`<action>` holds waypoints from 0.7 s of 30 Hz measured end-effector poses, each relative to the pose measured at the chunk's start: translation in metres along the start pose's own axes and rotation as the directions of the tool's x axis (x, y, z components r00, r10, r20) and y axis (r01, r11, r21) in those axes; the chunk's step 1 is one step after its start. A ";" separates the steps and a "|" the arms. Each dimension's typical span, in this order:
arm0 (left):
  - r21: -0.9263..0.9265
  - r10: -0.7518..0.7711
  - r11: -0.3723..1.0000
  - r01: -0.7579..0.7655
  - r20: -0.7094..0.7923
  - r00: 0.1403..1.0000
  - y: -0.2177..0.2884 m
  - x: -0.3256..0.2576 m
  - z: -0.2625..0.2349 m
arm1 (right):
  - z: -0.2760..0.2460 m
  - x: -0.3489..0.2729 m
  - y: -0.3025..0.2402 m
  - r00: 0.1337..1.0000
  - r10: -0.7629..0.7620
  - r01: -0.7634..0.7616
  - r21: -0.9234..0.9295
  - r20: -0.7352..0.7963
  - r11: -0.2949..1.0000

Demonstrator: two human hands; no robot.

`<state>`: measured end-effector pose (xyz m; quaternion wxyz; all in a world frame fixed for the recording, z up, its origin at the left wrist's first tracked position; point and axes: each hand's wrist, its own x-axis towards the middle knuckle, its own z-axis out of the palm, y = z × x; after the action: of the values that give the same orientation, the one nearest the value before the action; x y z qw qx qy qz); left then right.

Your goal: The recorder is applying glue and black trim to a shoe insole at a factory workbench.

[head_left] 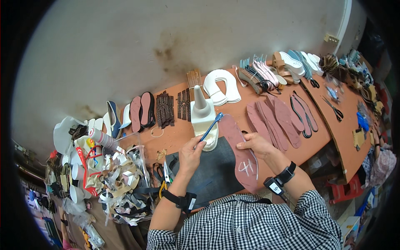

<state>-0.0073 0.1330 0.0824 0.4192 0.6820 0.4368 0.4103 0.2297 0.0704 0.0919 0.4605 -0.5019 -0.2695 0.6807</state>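
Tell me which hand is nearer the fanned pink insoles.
Right: the right hand is at the near-left side of the fanned insoles; the left hand is farther left, holding a blue tool.

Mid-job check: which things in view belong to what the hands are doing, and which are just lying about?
In use:
- blue brush, in the left hand
- pink sole, in the right hand
- probably white cone-topped container, black mat

Apparently lying about:
- scrap heap
- white horseshoe-shaped stack
- brown strips
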 end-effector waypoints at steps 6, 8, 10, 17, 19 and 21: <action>-0.100 -0.066 0.993 0.062 -0.031 0.997 0.005 -0.002 0.010 | 0.011 0.002 -0.005 1.000 -0.026 0.026 0.034 -0.005 0.999; -0.105 -0.087 0.991 0.083 -0.036 0.996 0.002 -0.003 0.012 | 0.012 0.005 -0.002 0.999 -0.033 0.034 0.053 -0.010 0.998; -0.082 -0.116 0.990 0.112 -0.044 0.992 -0.003 -0.006 0.013 | 0.012 0.008 -0.001 1.000 -0.023 0.024 0.096 -0.014 0.995; -0.097 -0.162 0.983 0.158 -0.032 0.986 -0.007 -0.014 0.018 | 0.014 0.014 0.001 1.000 -0.017 0.020 0.172 -0.020 0.985; -0.106 -0.158 0.982 0.154 -0.032 0.987 -0.008 -0.015 0.018 | 0.014 0.016 0.002 1.000 -0.012 0.015 0.182 -0.019 0.983; -0.097 -0.187 0.978 0.184 -0.023 0.982 -0.007 -0.016 0.015 | 0.016 0.017 0.002 1.000 -0.006 0.009 0.193 -0.020 0.981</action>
<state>0.0007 0.1169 0.0680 0.4806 0.6110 0.4852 0.4004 0.2130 0.0864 0.0878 0.5123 -0.4603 -0.1994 0.6971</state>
